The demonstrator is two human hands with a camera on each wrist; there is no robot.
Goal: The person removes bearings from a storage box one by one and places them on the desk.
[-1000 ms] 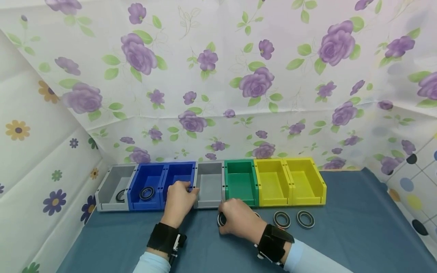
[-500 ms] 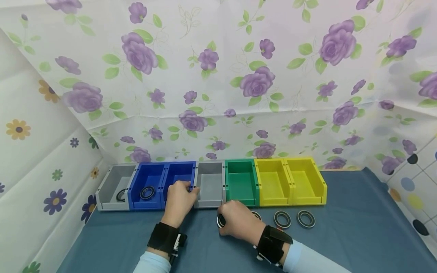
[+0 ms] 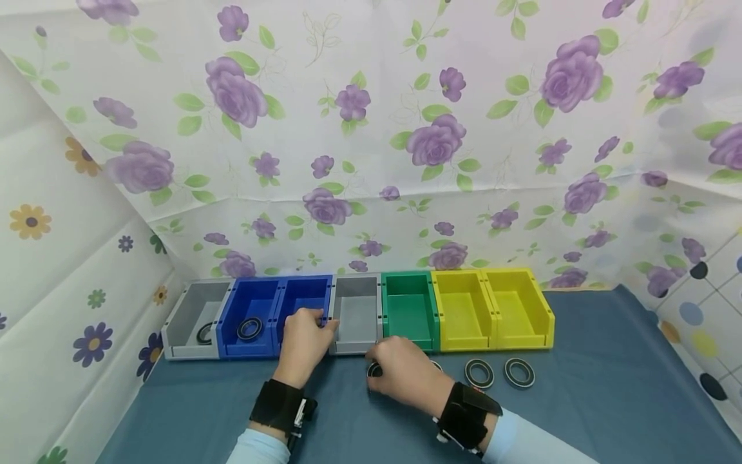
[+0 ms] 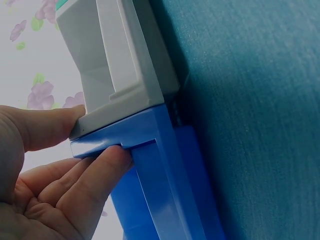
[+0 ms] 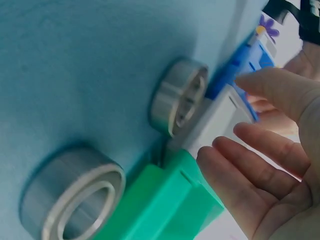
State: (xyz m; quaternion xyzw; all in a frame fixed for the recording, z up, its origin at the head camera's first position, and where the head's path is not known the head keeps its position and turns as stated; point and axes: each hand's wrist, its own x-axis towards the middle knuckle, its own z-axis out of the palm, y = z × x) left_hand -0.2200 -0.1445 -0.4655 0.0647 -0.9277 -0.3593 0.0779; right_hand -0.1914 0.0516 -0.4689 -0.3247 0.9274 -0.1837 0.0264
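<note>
My left hand [image 3: 305, 345] pinches the adjoining walls of a blue bin [image 4: 142, 120] and a grey bin [image 4: 120, 107], thumb on the grey side and fingers inside the blue one. Over the table, my right hand [image 3: 408, 376] hovers around a ball bearing [image 3: 373, 371] in front of the middle grey bin. Its thumb and fingers are spread, apart from that bearing [image 5: 167, 95] in the right wrist view. A second bearing [image 5: 55, 190] lies flat beside it, largely hidden behind the right hand in the head view.
Two more bearings, one [image 3: 468, 375] nearer and one [image 3: 507, 374] farther right, lie before the yellow bins [image 3: 493, 345]. A green bin [image 3: 408, 309] stands mid-row. Bearings also sit in the left grey bin [image 3: 188, 352] and the neighbouring blue bin [image 3: 246, 348]. A flowered sheet [image 3: 371, 161] hangs behind.
My right thumb has moved slightly up and left, and the fingers are a little farther spread at the bearing. My left hand and the bins have stayed in place.
</note>
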